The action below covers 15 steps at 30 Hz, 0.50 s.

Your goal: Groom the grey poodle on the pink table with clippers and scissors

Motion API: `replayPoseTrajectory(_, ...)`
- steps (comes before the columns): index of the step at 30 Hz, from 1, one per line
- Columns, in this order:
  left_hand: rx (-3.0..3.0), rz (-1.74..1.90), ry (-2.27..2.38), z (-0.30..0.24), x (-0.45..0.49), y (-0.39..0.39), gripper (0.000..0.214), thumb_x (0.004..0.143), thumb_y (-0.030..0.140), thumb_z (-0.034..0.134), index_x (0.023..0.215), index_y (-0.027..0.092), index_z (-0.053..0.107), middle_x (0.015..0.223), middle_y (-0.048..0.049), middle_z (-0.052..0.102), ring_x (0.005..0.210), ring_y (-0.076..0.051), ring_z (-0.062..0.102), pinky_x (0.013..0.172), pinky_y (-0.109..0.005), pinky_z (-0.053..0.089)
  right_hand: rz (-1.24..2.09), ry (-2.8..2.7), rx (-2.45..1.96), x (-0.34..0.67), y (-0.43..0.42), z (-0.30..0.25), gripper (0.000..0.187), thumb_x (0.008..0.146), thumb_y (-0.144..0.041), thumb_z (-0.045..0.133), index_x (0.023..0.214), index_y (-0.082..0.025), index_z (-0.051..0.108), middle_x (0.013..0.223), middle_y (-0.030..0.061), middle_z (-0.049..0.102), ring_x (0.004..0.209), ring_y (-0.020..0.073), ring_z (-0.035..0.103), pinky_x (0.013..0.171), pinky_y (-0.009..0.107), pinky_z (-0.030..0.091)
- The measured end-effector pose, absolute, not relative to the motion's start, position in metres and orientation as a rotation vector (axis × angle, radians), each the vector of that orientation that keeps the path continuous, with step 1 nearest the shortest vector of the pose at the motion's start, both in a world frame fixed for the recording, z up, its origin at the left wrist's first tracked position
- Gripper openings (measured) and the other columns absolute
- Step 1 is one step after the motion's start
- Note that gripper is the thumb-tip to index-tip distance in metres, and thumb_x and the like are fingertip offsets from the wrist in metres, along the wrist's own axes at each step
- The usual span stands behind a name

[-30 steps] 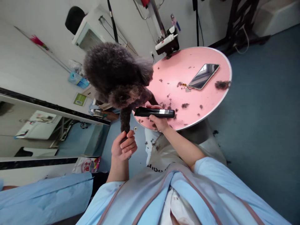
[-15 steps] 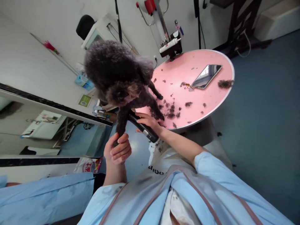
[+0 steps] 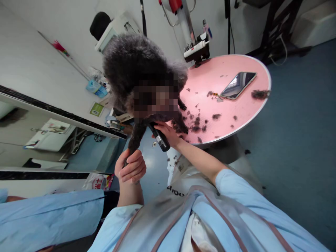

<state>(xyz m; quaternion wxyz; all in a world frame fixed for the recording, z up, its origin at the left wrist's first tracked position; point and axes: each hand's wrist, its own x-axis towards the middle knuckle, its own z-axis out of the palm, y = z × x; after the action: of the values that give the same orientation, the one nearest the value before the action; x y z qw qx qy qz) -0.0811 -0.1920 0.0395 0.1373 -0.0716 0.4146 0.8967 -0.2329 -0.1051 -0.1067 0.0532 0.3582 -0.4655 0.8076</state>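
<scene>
A dark curly-haired dog (image 3: 136, 66) stands at the left edge of a round pink table (image 3: 236, 112). One front leg (image 3: 135, 138) stretches out past the table's rim. My left hand (image 3: 130, 168) is closed around the paw of that leg. My right hand (image 3: 168, 133) grips a black hair clipper (image 3: 159, 137), whose head points up at the dog's chest, close under its chin. Loose tufts of cut fur (image 3: 195, 124) lie on the pink top by the dog's other paw.
A smartphone (image 3: 238, 85) lies face up on the table's far right, with a fur clump (image 3: 259, 93) at the rim. A grooming arm clamp with bottles (image 3: 196, 50) stands at the table's back. A mirror (image 3: 52, 140) lines the left wall. Blue floor surrounds the table.
My right hand swung the clipper from lying level over the table edge to pointing up under the dog's chest. My left hand kept hold of the paw. The dog's head dropped toward me.
</scene>
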Motion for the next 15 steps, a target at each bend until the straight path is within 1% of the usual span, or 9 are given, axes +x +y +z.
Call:
replayPoseTrajectory(3, -0.157, 2.541, 1.188, 0.041, -0.083, -0.189, 0.037, 0.090, 0.033, 0.048, 0.060, 0.021, 0.029, 0.023, 0.0147, 0.017, 0.011, -0.005, 0.000, 0.025, -0.017, 0.028, 2.315, -1.451, 1.074, -0.228, -0.104, -0.105, 0.032, 0.070, -0.044, 0.078, 0.093, -0.026, 0.064, 0.128, 0.0059, 0.064, 0.116, 0.0252, 0.064, 0.100, 0.040, 0.055)
replayPoseTrajectory(4, -0.118, 2.509, 1.183, 0.043, -0.085, -0.187, 0.038, 0.090, 0.032, 0.048, 0.060, 0.021, 0.029, 0.023, 0.0141, 0.018, 0.011, -0.005, 0.002, 0.025, -0.017, 0.028, 2.283, -1.451, 1.095, -0.226, -0.103, -0.104, 0.031, 0.069, -0.044, 0.079, 0.089, -0.026, 0.064, 0.129, 0.0062, 0.064, 0.115, 0.0251, 0.065, 0.099, 0.040, 0.055)
replayPoseTrajectory(6, -0.050, 2.432, 1.190, 0.047, -0.087, -0.182, 0.039, 0.090, 0.032, 0.049, 0.059, 0.021, 0.028, 0.023, 0.0127, 0.019, 0.011, -0.005, 0.006, 0.027, -0.017, 0.030, 2.238, -1.462, 1.124, -0.226, -0.102, -0.100, 0.028, 0.071, -0.042, 0.078, 0.088, -0.026, 0.063, 0.129, 0.0063, 0.063, 0.113, 0.0243, 0.066, 0.097, 0.040, 0.055)
replayPoseTrajectory(8, -0.022, 2.354, 1.243, 0.052, -0.090, -0.178, 0.040, 0.090, 0.033, 0.050, 0.058, 0.021, 0.028, 0.023, 0.0116, 0.020, 0.012, -0.006, 0.010, 0.029, -0.018, 0.033, 2.229, -1.503, 1.081, -0.229, -0.101, -0.096, 0.029, 0.072, -0.042, 0.077, 0.092, -0.027, 0.062, 0.128, 0.0058, 0.063, 0.113, 0.0239, 0.065, 0.097, 0.040, 0.054)
replayPoseTrajectory(12, 0.001, 2.218, 1.387, 0.062, -0.095, -0.178, 0.037, 0.091, 0.037, 0.049, 0.060, 0.020, 0.037, 0.027, 0.0100, 0.023, 0.017, -0.007, 0.017, 0.036, -0.022, 0.043, 2.319, -1.502, 0.806, -0.219, -0.096, -0.099, 0.044, 0.070, -0.042, 0.078, 0.104, -0.028, 0.054, 0.125, 0.0064, 0.063, 0.113, 0.0235, 0.064, 0.099, 0.042, 0.052)
replayPoseTrajectory(13, 0.024, 2.190, 1.399, 0.064, -0.096, -0.180, 0.036, 0.092, 0.038, 0.049, 0.062, 0.020, 0.041, 0.028, 0.0095, 0.024, 0.019, -0.007, 0.019, 0.037, -0.022, 0.044, 2.351, -1.449, 0.737, -0.211, -0.095, -0.102, 0.047, 0.071, -0.041, 0.078, 0.108, -0.028, 0.051, 0.128, 0.0071, 0.061, 0.112, 0.0227, 0.064, 0.098, 0.042, 0.052)
replayPoseTrajectory(15, 0.075, 2.134, 1.395, 0.067, -0.100, -0.185, 0.035, 0.093, 0.039, 0.047, 0.065, 0.018, 0.047, 0.031, 0.0085, 0.028, 0.021, -0.007, 0.023, 0.039, -0.022, 0.046, 2.399, -1.326, 0.645, -0.197, -0.097, -0.107, 0.050, 0.077, -0.039, 0.073, 0.117, -0.030, 0.044, 0.138, 0.0089, 0.052, 0.103, 0.0199, 0.067, 0.092, 0.041, 0.055)
